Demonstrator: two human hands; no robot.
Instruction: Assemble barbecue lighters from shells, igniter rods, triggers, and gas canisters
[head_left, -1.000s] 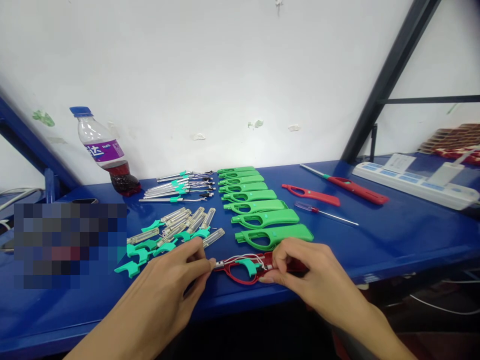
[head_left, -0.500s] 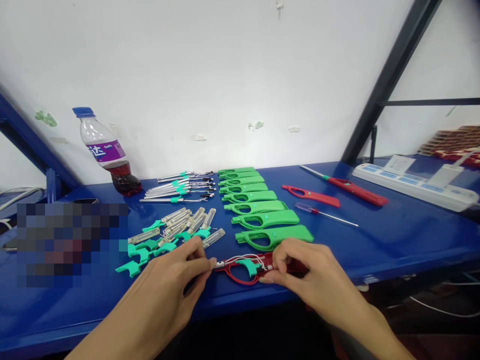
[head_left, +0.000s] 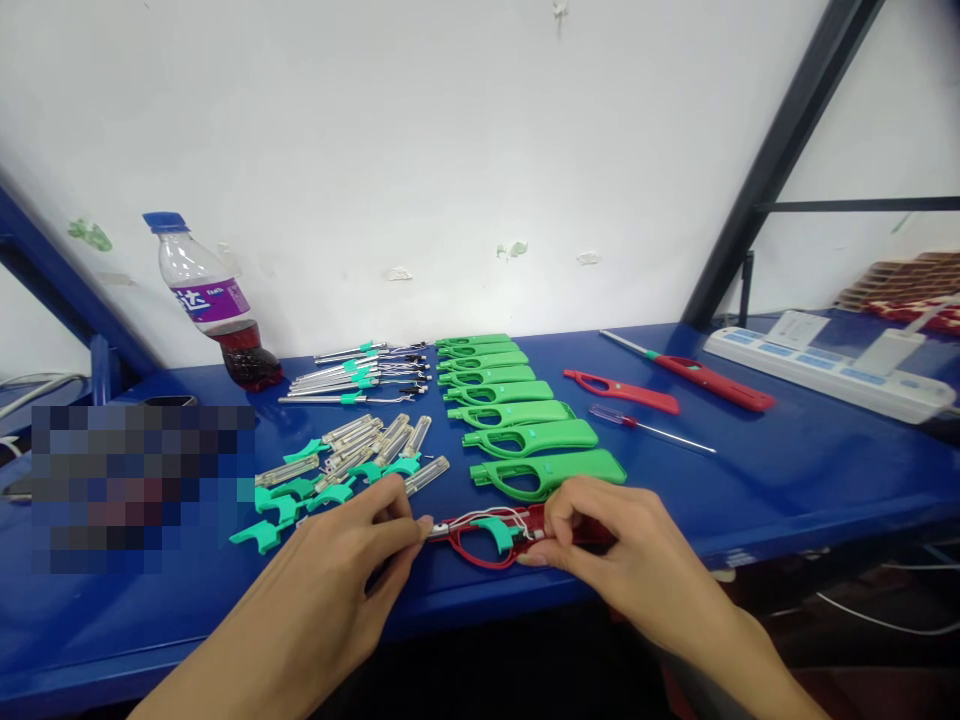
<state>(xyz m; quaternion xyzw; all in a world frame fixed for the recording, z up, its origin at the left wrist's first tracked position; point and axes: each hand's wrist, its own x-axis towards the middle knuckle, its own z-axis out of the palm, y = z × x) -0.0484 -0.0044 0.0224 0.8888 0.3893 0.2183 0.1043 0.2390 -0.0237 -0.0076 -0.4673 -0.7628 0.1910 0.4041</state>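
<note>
I have the red casing (head_left: 536, 514) in front of me near the front edge of the blue table (head_left: 750, 500), between my two hands, its inside showing, so I'd call this piece partway built. The teal trigger (head_left: 501, 533) sits at its finger loop and the white wires (head_left: 487, 512) run along it, which I'd count as placed, though perhaps not yet settled. My left hand (head_left: 330, 560) pinches the metal tube (head_left: 439, 531) at the casing's narrow end. My right hand (head_left: 615, 540) has thumb and forefinger bent narrow over the other part; they cover what is under them, so I can't tell whether they grip or only press, nor whether a tank is in there. No second half covers it. Off to the right, one red lighter (head_left: 709, 380) looks whole from outside, with a loose red half (head_left: 641, 395) and a screwdriver (head_left: 628, 421) near it. Plenty seems left: the green casings (head_left: 577, 465) lie in a row with no tubes showing at their noses, while the wired rods (head_left: 330, 381), clear tanks (head_left: 393, 438) and loose triggers (head_left: 332, 496) lie apart in their own groups.
</note>
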